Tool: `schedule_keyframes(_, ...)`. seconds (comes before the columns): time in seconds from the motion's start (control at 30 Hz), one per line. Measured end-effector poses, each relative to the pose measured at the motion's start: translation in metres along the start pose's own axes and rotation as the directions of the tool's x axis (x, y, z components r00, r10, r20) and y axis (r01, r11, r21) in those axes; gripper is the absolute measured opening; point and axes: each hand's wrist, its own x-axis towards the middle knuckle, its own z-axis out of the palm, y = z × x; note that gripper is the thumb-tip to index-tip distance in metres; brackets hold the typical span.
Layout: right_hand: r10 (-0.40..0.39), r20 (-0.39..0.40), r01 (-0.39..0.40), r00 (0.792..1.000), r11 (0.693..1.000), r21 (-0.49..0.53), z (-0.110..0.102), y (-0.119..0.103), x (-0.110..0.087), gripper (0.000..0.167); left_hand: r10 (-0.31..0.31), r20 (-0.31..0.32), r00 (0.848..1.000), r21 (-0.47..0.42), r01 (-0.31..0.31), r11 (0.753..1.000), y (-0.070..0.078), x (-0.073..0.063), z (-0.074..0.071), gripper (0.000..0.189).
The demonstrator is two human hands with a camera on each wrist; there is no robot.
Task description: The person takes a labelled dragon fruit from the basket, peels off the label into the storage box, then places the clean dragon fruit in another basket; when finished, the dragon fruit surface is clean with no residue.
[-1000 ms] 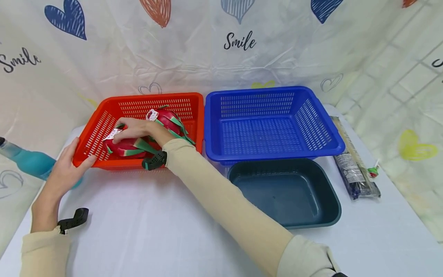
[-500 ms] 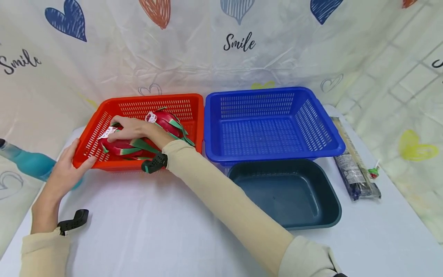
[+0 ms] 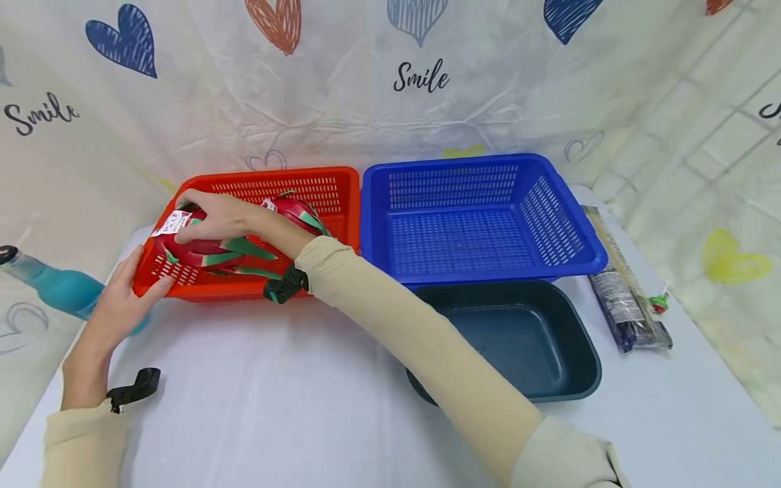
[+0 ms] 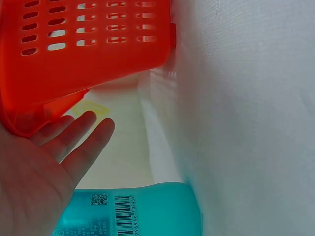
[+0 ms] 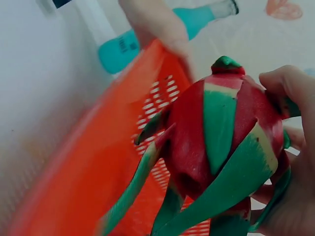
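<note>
My right hand (image 3: 216,215) grips a pink-red dragon fruit (image 3: 198,254) with green scales and a white label, near the left end of the red basket (image 3: 293,175). In the right wrist view the fruit (image 5: 192,132) sits in the curled fingers. A second dragon fruit (image 3: 297,211) lies farther right in the basket, partly behind the right wrist. Green tips show below the held fruit; whose they are I cannot tell. With thumb and fingers straight, my left hand (image 3: 122,305) rests against the basket's front left corner. Beside it is a turquoise bottle (image 3: 67,290).
A blue basket (image 3: 390,279) stands right of the red one. In front of it is a dark teal tub (image 3: 518,332), partly covered by the right forearm. A clear-and-dark packet (image 3: 622,298) and a small lollipop (image 3: 659,303) lie at the right edge.
The right hand has moved left and somewhat up with the gripped dragon fruit, towards the basket's left wall. My left hand has stayed at the corner.
</note>
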Motion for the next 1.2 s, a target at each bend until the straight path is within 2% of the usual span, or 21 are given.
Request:
schedule_keyframes(0.27,-0.109,-0.054,0.106,0.993,0.993,-0.044,-0.029,-0.040,-0.034,0.052,0.009,-0.009,1.000,-0.001,-0.009,1.000,0.001,0.004,0.000,0.083)
schedule_keyframes(0.47,-0.147,-0.052,0.143,0.988,0.987,-0.069,-0.033,-0.060,-0.060,0.054,0.020,-0.018,1.000,-0.010,-0.020,1.000,0.002,0.001,-0.001,0.077)
schedule_keyframes(0.67,-0.187,-0.031,0.183,0.982,0.976,-0.118,-0.032,-0.062,-0.084,0.053,0.026,-0.023,0.999,-0.010,-0.027,1.000,0.002,-0.003,0.002,0.077)
schedule_keyframes(0.9,-0.205,0.036,0.208,0.978,0.961,-0.183,-0.025,-0.059,-0.122,0.060,0.112,-0.026,0.993,-0.026,-0.113,0.993,-0.002,0.000,0.002,0.084)
schedule_keyframes(0.97,-0.224,0.066,0.233,0.972,0.953,-0.194,-0.022,-0.057,-0.135,0.061,0.105,-0.013,0.994,-0.017,-0.105,0.994,-0.002,0.000,0.001,0.086)
schedule_keyframes(1.07,-0.250,0.101,0.265,0.963,0.947,-0.183,-0.016,-0.052,-0.154,0.061,0.058,0.004,0.998,0.011,-0.058,0.998,-0.002,0.000,0.001,0.087)
schedule_keyframes(1.2,-0.284,0.156,0.303,0.946,0.946,-0.114,-0.002,-0.040,-0.179,0.059,0.021,-0.007,1.000,0.013,-0.021,1.000,-0.001,-0.004,0.002,0.089)
